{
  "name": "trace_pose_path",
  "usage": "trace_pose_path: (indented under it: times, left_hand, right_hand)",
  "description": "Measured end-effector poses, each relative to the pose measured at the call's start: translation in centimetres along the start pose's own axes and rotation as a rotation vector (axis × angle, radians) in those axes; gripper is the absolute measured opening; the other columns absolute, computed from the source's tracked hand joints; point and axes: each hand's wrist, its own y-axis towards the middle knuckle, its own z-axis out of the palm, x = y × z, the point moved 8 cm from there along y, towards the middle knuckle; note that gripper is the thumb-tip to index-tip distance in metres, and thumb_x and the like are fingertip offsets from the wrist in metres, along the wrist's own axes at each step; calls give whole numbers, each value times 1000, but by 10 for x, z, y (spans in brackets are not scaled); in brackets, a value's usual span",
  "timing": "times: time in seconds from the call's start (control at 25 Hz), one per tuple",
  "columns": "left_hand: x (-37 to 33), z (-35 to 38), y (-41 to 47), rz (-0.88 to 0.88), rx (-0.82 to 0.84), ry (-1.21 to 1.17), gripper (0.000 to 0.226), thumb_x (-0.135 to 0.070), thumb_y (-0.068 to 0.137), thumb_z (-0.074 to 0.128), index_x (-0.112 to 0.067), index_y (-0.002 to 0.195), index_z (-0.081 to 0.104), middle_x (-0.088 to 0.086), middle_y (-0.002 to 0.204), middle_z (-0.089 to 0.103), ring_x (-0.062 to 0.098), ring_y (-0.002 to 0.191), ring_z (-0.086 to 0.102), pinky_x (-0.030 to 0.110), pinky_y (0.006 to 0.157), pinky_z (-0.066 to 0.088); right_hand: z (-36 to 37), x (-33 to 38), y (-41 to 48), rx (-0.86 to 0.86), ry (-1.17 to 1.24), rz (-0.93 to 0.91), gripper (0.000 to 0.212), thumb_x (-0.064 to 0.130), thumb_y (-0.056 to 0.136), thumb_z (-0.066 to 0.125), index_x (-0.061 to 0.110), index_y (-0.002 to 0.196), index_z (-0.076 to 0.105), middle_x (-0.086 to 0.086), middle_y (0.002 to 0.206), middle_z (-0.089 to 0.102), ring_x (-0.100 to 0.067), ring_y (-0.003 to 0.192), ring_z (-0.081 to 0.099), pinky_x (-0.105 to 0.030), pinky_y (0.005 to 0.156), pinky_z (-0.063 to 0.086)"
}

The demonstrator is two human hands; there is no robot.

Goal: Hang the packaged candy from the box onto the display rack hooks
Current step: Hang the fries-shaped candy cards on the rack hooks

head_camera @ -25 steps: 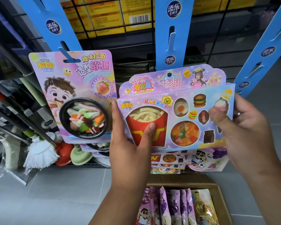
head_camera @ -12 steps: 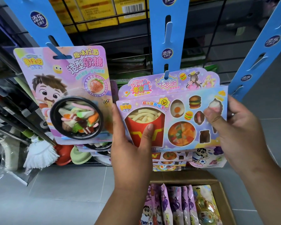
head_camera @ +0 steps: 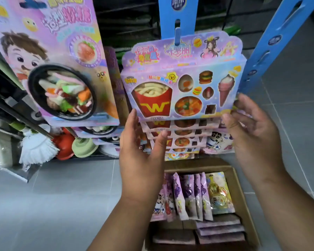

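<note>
- the fries candy pack (head_camera: 181, 84) hangs on the tab (head_camera: 177, 36) of the middle blue display strip (head_camera: 166, 19), in front of a column of like packs (head_camera: 181, 133).
- the left hand (head_camera: 140, 151) is under the pack's lower left corner, fingers straight and loose, holding nothing; its index tip is just beside the pack's edge, contact unclear.
- the right hand (head_camera: 256, 133), blurred, is by the lower right corner, fingers loosely spread, gripping nothing.
- the hands are apart, one on each side of the pack.
- a cardboard box (head_camera: 242, 196) lies on the floor below the hands, with candy bags (head_camera: 187, 194) upright inside.
</note>
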Motion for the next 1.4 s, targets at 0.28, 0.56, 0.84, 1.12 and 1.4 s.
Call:
trace_pose_path:
  times: [0.28,0.56,0.84,1.12,1.4]
  left_hand:
    - [69,4,-69,-57,206,120,44,-30,90,71,-32,131,55,-12,131,63,4,123,59,32,107,48]
    - [176,28,-133,-154,480,291,36,-38,86,67,-26,120,66,-14,116,67,5,114,63,31,102,50]
    - [309,65,-191,-253,828,615,33,-23,92,66,-22,125,67,-1,126,69,18,115,64,28,97,50]
    - [447,83,-237,-404,1171,915,50,-37,86,73,-26,133,57,5,130,62,27,117,61,33,96,50]
    - [530,89,-252,-387,1204,1050,38,-34,93,66,-29,130,61,3,129,67,25,115,63,34,97,51]
  right_hand:
    - [-48,-93,-83,-78,-125,183,37,14,91,69,42,113,59,14,104,65,1,95,64,-12,84,48]
    - [-87,-211,-158,-128,-260,358,39,2,89,68,22,121,58,6,97,63,15,77,60,-5,77,45]
    - [-116,-342,-216,-55,-458,470,38,8,88,71,11,124,63,-7,101,66,0,85,62,-6,78,44]
    - [-132,-438,-226,300,-946,480,40,14,86,72,7,125,64,-21,122,66,-37,116,59,-36,99,43]
    - [-144,-508,-204,429,-1212,433,39,25,84,69,21,123,66,-15,132,52,-41,119,50,-47,104,41]
